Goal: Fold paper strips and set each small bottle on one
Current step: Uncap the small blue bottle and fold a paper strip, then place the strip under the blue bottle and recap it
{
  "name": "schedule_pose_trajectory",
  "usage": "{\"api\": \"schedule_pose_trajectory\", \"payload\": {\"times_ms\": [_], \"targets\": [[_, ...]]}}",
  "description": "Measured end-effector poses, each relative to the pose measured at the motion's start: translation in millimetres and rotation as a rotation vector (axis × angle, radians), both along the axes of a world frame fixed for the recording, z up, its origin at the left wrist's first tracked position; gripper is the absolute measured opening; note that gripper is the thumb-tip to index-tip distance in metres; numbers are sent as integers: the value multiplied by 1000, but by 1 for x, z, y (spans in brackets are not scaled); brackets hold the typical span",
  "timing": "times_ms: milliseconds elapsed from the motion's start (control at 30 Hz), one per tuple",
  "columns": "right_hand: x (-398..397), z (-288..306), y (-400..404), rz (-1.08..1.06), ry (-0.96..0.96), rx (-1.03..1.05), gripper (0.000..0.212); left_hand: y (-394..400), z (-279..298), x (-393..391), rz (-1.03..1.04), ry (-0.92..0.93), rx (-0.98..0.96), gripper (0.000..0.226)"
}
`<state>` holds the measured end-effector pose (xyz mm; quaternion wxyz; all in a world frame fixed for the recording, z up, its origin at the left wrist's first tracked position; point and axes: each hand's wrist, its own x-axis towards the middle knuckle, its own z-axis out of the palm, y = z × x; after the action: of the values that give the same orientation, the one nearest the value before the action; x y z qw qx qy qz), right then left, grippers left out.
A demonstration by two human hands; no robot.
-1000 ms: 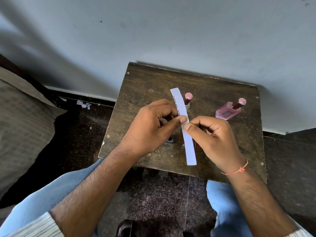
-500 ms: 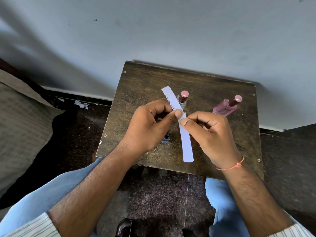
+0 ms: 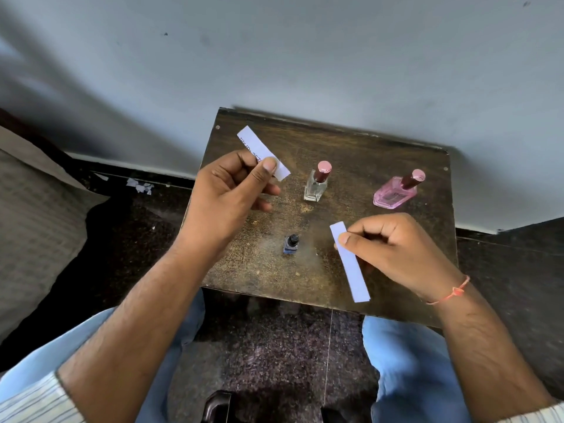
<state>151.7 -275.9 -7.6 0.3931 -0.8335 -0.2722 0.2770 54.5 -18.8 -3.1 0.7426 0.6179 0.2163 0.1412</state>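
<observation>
Strip now in two, left hand (image 3: 227, 190) and right hand (image 3: 393, 248) apart, each pinching one.

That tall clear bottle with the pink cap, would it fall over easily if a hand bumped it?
Probably, yes. The clear bottle stands upright on a narrow base and carries a tall pink cap, so a knock near the top would likely tip it. It looks like glass and nearly empty, so probably light, and it might chip on the wooden table.

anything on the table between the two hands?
Head view: the small dark bottle stands between the left hand and right hand; around it only bare table.
</observation>
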Motion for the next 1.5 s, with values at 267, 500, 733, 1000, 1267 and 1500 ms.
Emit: {"api": "schedule_pose_trajectory", "payload": {"times_ms": [267,500,733,1000,1267,1500], "targets": [[31,5,-59,-252,95,-310,15,-2,1,3,34,-27,-23,8],[45,-5,-75,-557,64,-257,14,-7,-1,5,68,-56,34,54],[50,-16,-76,-616,-89,-261,8,-4,-3,1,109,-142,146,44],[37,-2,-58,-564,-439,-108,23,-1,-5,-2,97,-86,219,22],[-5,-2,-8,-153,-410,268,18,-1,-11,-1,13,-116,258,39],[-32,-29,27,90,-322,152,49,4,-12,-2,110,-82,469,12]]}}
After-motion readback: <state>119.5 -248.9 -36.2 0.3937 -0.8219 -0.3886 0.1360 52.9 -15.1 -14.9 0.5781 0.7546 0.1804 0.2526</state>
